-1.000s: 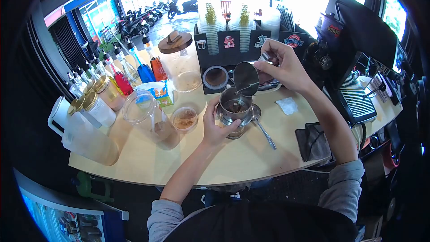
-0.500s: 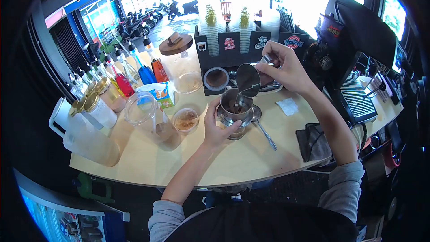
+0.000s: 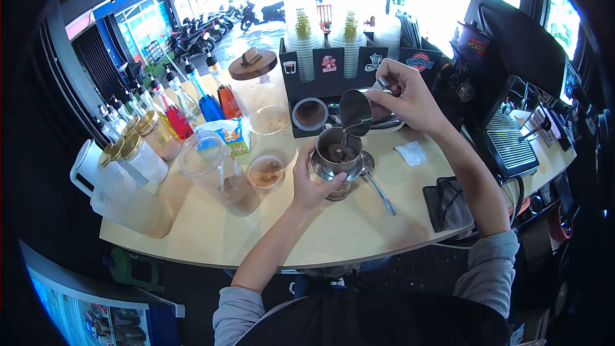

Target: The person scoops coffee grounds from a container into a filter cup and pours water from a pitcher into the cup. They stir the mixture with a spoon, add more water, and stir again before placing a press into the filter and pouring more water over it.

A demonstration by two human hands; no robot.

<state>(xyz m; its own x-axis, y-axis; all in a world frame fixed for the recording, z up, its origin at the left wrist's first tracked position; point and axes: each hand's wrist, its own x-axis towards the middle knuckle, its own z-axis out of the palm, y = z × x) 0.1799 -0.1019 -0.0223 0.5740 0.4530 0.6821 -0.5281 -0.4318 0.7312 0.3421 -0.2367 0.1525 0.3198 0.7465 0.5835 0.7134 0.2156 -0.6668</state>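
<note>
My right hand [image 3: 407, 95] grips the handle of a metal pitcher [image 3: 355, 112], tilted with its lip just above a metal drip filter [image 3: 333, 160]. A thin stream runs from the pitcher into the filter, where dark contents show. Fingers and thumb of my left hand [image 3: 312, 181] are wrapped round the filter's side. Beneath the filter is a glass [image 3: 338, 192], mostly hidden. A metal spoon [image 3: 382, 188] lies just right of it, and a small tub of brown powder [image 3: 266, 172] stands to the left.
Left on the table [image 3: 307, 243] are a clear jar [image 3: 218, 170], a wooden-lidded jar [image 3: 264, 102], a pitcher of cloudy plastic [image 3: 138, 208] and several syrup bottles. Behind is a black cup organizer [image 3: 307, 83]. To the right are a tissue [image 3: 411, 153], dark cloths [image 3: 448, 205] and a coffee machine [image 3: 509, 141].
The dark contents of the filter look wetter and more evenly covered. Both hands and the tilted pitcher have hardly moved.
</note>
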